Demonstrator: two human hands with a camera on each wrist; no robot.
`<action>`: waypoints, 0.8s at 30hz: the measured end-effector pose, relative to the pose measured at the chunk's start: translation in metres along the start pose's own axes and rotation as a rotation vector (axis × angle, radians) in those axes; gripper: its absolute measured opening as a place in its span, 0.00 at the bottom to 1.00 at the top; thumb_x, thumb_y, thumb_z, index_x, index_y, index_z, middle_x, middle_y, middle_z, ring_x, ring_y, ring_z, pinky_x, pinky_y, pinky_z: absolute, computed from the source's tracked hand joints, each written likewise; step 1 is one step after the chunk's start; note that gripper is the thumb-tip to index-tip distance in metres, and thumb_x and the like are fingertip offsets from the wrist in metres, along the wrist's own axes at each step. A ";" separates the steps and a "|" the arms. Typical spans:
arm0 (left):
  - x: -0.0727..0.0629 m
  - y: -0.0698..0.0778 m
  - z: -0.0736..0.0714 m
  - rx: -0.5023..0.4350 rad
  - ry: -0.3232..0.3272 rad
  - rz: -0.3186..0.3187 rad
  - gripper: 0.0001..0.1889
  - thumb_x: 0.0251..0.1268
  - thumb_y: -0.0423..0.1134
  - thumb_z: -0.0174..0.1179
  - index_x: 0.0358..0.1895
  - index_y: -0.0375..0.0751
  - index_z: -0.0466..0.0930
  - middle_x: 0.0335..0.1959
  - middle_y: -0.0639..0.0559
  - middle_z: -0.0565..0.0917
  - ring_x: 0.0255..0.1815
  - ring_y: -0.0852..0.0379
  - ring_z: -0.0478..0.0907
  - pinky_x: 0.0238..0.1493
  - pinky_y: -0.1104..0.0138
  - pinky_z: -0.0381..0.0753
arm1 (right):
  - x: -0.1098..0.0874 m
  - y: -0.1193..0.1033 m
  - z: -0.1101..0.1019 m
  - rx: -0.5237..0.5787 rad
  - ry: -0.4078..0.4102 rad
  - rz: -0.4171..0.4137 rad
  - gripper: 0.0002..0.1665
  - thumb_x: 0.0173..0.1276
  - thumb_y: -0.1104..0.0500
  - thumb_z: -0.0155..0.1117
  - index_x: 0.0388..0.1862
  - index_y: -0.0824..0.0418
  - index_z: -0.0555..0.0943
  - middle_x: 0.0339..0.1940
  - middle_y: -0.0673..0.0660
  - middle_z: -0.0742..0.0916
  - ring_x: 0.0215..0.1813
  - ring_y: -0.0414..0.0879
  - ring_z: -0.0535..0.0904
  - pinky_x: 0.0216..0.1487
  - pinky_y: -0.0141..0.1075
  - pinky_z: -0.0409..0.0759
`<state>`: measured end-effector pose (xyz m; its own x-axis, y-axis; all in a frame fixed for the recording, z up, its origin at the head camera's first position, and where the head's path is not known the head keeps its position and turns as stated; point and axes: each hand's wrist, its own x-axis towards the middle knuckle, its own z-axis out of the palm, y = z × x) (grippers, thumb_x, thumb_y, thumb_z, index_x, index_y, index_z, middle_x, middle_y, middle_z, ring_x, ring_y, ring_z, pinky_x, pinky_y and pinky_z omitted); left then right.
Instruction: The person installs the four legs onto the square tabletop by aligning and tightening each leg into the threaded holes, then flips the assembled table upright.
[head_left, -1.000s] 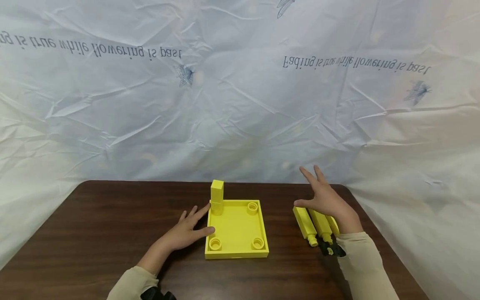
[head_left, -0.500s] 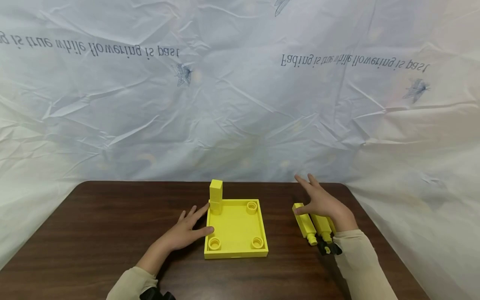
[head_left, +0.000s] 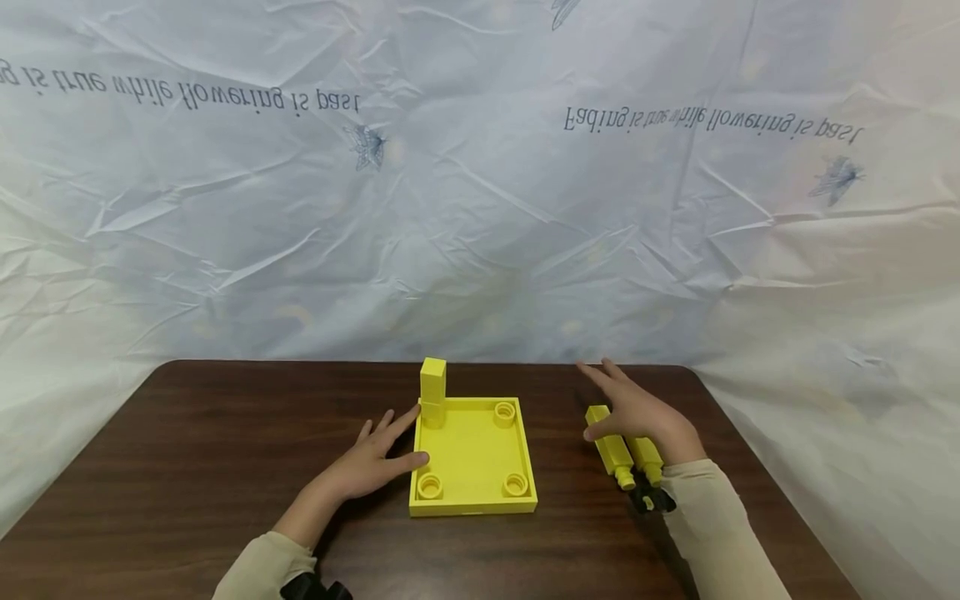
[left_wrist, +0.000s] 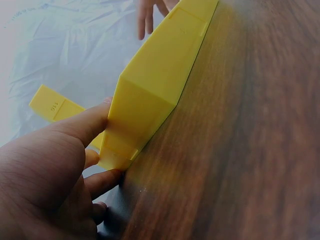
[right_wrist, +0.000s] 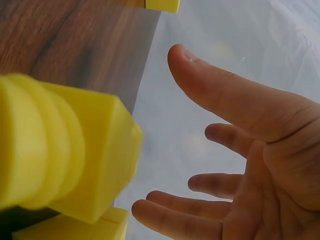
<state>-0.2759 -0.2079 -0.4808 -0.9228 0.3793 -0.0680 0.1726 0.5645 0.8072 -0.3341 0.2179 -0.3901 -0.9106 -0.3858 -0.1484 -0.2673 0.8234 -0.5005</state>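
A square yellow plastic base (head_left: 472, 454) with a raised rim lies on the table, with round ring-shaped sockets in three visible corners. At its far left corner a yellow square post (head_left: 432, 383) stands upright. My left hand (head_left: 367, 467) rests against the base's left side, fingers spread, thumb over the rim. My right hand (head_left: 648, 417) hovers with spread fingers over loose yellow square posts (head_left: 613, 458) lying on the right. Each visible one has a round ridged end facing me. In the right wrist view the ridged end (right_wrist: 40, 140) is close by, and no post is between the fingers.
The dark wood-grain table (head_left: 225, 433) has rounded far corners. Behind it hangs a wrinkled pale cloth (head_left: 480, 208) with printed lettering and butterflies. A black strap (head_left: 652, 497) shows under the right wrist, beside the posts' ends.
My right hand has moved down and a little left over the loose posts, its thumb now in front of the leftmost one. The left hand and the base have stayed in place.
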 end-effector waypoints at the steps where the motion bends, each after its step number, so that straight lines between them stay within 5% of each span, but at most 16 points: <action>1: 0.000 0.000 0.000 0.000 -0.001 0.000 0.46 0.78 0.59 0.61 0.88 0.52 0.47 0.87 0.41 0.50 0.87 0.34 0.29 0.77 0.29 0.26 | 0.001 0.000 0.001 -0.003 -0.007 -0.003 0.65 0.64 0.57 0.83 0.89 0.57 0.51 0.86 0.75 0.42 0.82 0.80 0.45 0.66 0.73 0.70; 19: 0.000 0.000 -0.002 -0.006 -0.001 0.000 0.46 0.77 0.59 0.62 0.88 0.52 0.47 0.87 0.41 0.49 0.86 0.34 0.28 0.76 0.27 0.27 | 0.006 -0.003 0.010 -0.101 -0.070 0.009 0.63 0.58 0.58 0.86 0.86 0.64 0.59 0.83 0.79 0.57 0.81 0.79 0.53 0.70 0.72 0.67; 24: -0.001 0.001 -0.002 -0.010 -0.001 -0.010 0.46 0.77 0.59 0.62 0.88 0.53 0.47 0.87 0.41 0.49 0.86 0.34 0.28 0.76 0.27 0.28 | 0.006 -0.003 0.013 -0.114 -0.072 0.015 0.60 0.57 0.61 0.86 0.83 0.67 0.63 0.79 0.76 0.68 0.78 0.77 0.61 0.70 0.69 0.70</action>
<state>-0.2753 -0.2090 -0.4789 -0.9241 0.3745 -0.0762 0.1604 0.5610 0.8121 -0.3346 0.2077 -0.4008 -0.8911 -0.3981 -0.2180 -0.2911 0.8698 -0.3983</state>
